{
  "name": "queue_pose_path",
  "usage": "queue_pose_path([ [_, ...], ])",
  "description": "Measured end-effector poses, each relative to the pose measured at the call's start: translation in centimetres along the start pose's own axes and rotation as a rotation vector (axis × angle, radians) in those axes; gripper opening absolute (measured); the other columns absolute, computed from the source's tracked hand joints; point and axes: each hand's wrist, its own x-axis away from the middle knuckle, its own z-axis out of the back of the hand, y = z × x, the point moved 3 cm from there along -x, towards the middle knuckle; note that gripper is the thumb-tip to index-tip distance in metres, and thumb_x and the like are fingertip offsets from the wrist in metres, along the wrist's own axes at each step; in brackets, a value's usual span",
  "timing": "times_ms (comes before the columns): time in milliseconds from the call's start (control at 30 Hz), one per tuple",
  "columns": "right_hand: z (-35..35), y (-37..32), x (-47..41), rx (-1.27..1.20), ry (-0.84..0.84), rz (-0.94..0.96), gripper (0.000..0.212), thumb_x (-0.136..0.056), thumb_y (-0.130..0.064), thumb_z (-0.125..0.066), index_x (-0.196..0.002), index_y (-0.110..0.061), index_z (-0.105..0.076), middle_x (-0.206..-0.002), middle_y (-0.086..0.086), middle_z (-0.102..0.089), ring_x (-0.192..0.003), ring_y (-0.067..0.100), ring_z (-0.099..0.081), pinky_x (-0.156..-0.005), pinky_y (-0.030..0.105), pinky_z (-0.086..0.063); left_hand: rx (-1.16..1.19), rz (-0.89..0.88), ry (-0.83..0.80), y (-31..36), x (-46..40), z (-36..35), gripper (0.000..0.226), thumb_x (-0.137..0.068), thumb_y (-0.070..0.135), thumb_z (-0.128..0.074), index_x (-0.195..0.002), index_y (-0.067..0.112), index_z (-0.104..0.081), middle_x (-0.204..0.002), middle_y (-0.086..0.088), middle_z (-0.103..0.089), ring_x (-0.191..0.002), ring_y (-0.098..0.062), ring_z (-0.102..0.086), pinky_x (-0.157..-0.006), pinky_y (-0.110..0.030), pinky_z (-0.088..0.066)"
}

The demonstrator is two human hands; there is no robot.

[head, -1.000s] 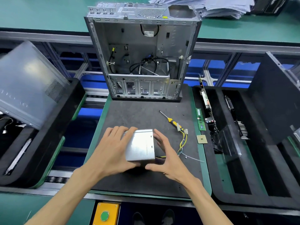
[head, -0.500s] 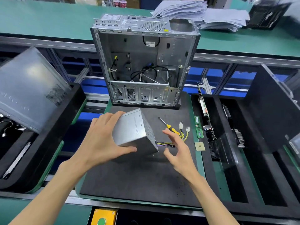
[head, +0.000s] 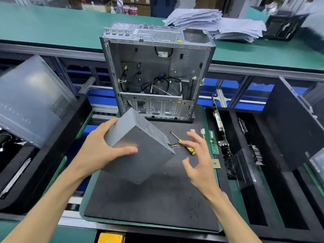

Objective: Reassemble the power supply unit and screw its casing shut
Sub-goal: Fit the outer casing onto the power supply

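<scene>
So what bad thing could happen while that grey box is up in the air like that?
Only the left hand grips the tilted power supply unit; the right hand is off it, so it might slip onto the mat. Its dangling wires trail near the screwdriver and could drag it. Swinging the box back could also knock the open computer case.

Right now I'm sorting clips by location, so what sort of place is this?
Probably a computer assembly or repair line. An opened computer case stands on a black mat, foam trays hold circuit boards, and the left hand holds a power supply near a screwdriver.
</scene>
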Motion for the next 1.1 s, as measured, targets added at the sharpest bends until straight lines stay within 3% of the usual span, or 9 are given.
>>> queue_pose_path([
  [300, 0.6, -0.5, -3.1, 0.037, -0.085, 0.118, 0.052, -0.087, 0.012, -0.055, -0.129, -0.018, -0.063, -0.133, -0.022, -0.057, -0.142, 0.016, -0.045, -0.117, 0.042, -0.037, 0.458, 0.164, -0.086, -2.7, -0.1, -0.2, 0.062, -0.054, 0.052, -0.089, -0.111, 0.033, -0.076, -0.107, 0.002, -0.078, -0.092, -0.017, -0.076, -0.065, -0.019, -0.058],
  [467, -0.4, -1.2, -4.9, 0.022, -0.109, 0.095, 0.048, -0.093, 0.007, -0.056, -0.129, -0.024, -0.063, -0.140, -0.017, -0.058, -0.152, 0.016, -0.032, -0.117, 0.048, -0.038, 0.594, 0.350, -0.082, -5.1, 0.8, -1.3, 0.072, -0.042, 0.064, -0.093, -0.097, 0.021, -0.080, -0.103, -0.012, -0.078, -0.085, -0.027, -0.077, -0.063, -0.030, -0.060],
  [567, -1.0, -2.1, -5.3, 0.056, -0.096, 0.138, 0.042, -0.096, -0.001, -0.060, -0.133, -0.020, -0.064, -0.156, -0.007, -0.048, -0.157, 0.020, -0.021, -0.127, 0.052, -0.018, 0.670, 0.456, -0.097, -6.4, 1.1, -2.1, 0.074, -0.041, 0.064, -0.094, -0.096, 0.017, -0.081, -0.105, -0.016, -0.077, -0.087, -0.031, -0.077, -0.063, -0.034, -0.061],
  [633, -1.0, -2.6, -4.9, 0.035, -0.041, 0.160, 0.037, -0.097, -0.003, -0.060, -0.131, -0.015, -0.066, -0.155, -0.002, -0.050, -0.155, 0.024, -0.026, -0.128, 0.047, -0.018, 0.727, 0.503, -0.107, -6.8, 1.4, -2.6, 0.075, -0.040, 0.064, -0.094, -0.097, 0.017, -0.081, -0.107, -0.016, -0.077, -0.089, -0.031, -0.077, -0.064, -0.035, -0.062],
  [733, -1.0, -2.6, -3.3, -0.116, 0.060, -0.002, 0.022, -0.099, -0.014, -0.060, -0.116, -0.019, -0.072, -0.127, -0.011, -0.069, -0.129, 0.019, -0.059, -0.109, 0.040, -0.046, 0.788, 0.522, -0.119, -7.1, 1.6, -3.1, 0.073, -0.037, 0.063, -0.093, -0.096, 0.022, -0.082, -0.107, -0.012, -0.078, -0.089, -0.029, -0.077, -0.063, -0.035, -0.062],
  [800, -1.5, -2.4, -2.2, -0.210, 0.030, -0.201, 0.018, -0.098, -0.025, -0.060, -0.111, -0.026, -0.072, -0.110, -0.013, -0.073, -0.109, 0.014, -0.068, -0.094, 0.028, -0.053, 0.808, 0.526, -0.133, -7.0, 1.6, -3.6, 0.073, -0.035, 0.062, -0.094, -0.095, 0.022, -0.082, -0.106, -0.012, -0.078, -0.088, -0.029, -0.077, -0.062, -0.034, -0.062],
  [867, -2.5, -2.2, -1.5, -0.280, -0.068, -0.357, 0.024, -0.095, -0.033, -0.062, -0.118, -0.030, -0.068, -0.114, -0.015, -0.071, -0.109, 0.008, -0.067, -0.089, 0.017, -0.051, 0.811, 0.536, -0.154, -6.8, 1.6, -4.3, 0.073, -0.037, 0.061, -0.093, -0.096, 0.020, -0.082, -0.107, -0.013, -0.077, -0.088, -0.030, -0.077, -0.062, -0.034, -0.062],
  [1000, -3.5, -1.6, -1.1, -0.323, -0.170, -0.488, 0.055, -0.086, -0.059, -0.058, -0.134, -0.032, -0.058, -0.132, -0.011, -0.061, -0.120, 0.004, -0.059, -0.090, 0.026, -0.056, 0.836, 0.567, -0.154, -6.5, 1.5, -5.7, 0.073, -0.036, 0.059, -0.094, -0.098, 0.022, -0.082, -0.108, -0.012, -0.077, -0.089, -0.029, -0.077, -0.062, -0.034, -0.062],
  [1100, -3.6, -1.3, -1.3, -0.360, -0.214, -0.569, 0.063, -0.079, -0.066, -0.062, -0.135, -0.039, -0.054, -0.134, -0.017, -0.059, -0.122, -0.002, -0.058, -0.086, 0.017, -0.053, 0.873, 0.587, -0.123, -6.6, 1.3, -6.4, 0.078, -0.037, 0.060, -0.095, -0.104, 0.024, -0.080, -0.113, -0.011, -0.076, -0.097, -0.030, -0.076, -0.070, -0.038, -0.062],
])
